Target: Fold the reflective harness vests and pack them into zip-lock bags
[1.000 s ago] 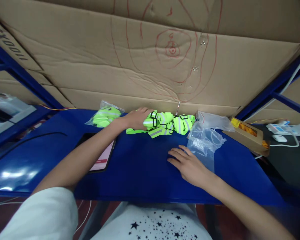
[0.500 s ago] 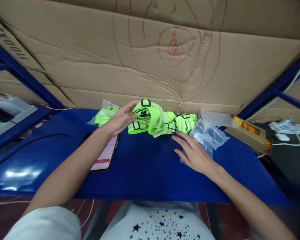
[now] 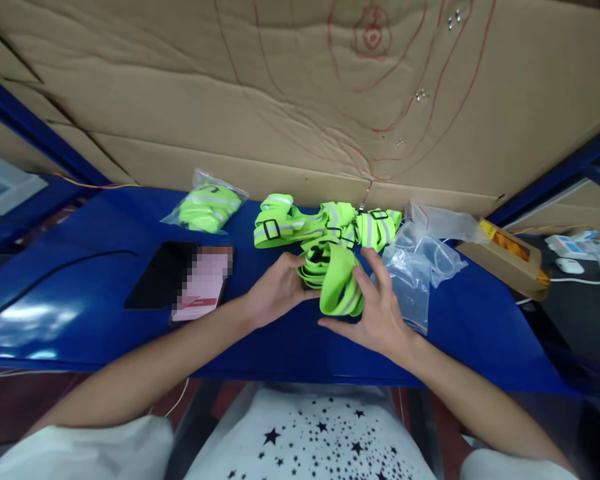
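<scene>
Holding a coiled neon-green reflective strap over the bench, the person's left hand has its grip closed on the coil's left side; the right hand, grip wide, touches the opposite side. Behind lie black-buckled straps, between a bagged green bundle and clear plastic bags.
</scene>
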`<state>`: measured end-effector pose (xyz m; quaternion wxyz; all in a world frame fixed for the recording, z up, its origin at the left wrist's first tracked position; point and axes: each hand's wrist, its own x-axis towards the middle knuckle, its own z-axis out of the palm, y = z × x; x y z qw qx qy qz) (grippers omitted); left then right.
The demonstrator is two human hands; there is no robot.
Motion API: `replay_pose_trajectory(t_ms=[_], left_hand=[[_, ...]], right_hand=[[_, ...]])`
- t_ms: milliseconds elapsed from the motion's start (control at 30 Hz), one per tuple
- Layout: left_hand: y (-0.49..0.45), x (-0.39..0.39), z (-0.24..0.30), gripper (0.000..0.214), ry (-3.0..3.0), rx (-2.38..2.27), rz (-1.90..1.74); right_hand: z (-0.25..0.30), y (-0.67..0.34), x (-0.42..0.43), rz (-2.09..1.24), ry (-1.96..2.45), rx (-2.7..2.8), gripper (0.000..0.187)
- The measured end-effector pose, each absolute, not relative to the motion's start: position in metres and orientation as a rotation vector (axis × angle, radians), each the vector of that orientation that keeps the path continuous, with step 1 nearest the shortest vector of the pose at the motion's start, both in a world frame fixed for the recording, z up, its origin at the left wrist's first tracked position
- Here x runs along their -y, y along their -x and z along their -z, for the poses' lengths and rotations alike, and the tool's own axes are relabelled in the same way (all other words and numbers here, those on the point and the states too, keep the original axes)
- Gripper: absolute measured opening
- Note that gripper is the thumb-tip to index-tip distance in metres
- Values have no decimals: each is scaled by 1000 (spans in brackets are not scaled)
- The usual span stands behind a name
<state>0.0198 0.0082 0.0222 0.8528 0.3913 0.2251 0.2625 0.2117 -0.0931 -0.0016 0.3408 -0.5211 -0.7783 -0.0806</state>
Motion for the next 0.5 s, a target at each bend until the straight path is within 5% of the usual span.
replay_pose_trajectory(t_ms=[133,300,500], left_hand=[[-18,-10,-17,45,-786,-464,-503],[-19,-8,-3,50,-830,-334,-273],[-12,-14,2,82,-1177,-164,-13]], right_hand=[[0,-219,95,306,1372,1983,79],[-23,-245,91,-2,1427,1448,17],[-24,-259,74,-475,1394,1013,39]])
